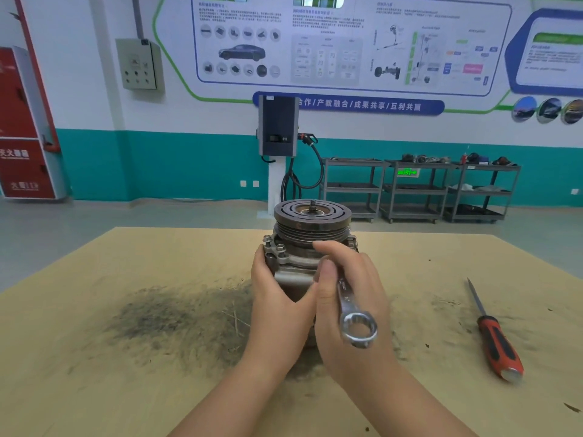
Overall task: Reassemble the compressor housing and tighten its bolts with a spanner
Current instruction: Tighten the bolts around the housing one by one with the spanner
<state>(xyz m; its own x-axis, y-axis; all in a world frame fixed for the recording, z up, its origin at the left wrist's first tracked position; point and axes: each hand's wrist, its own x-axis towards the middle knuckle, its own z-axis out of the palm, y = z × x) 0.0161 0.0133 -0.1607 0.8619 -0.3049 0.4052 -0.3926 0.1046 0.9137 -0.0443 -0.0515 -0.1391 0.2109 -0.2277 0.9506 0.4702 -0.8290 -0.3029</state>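
While the left hand (277, 298) steadies the compressor (310, 238), the right hand (350, 298) grips the spanner (355, 313); bolt tightening seems underway, next fitting it on a bolt (280, 247) at ten o'clock.

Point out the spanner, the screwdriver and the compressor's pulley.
spanner (359, 328), head view: on the metal rim of its ring end, below the right hand.
screwdriver (498, 345), head view: on its red and black handle.
pulley (312, 212), head view: on its grooved top face.
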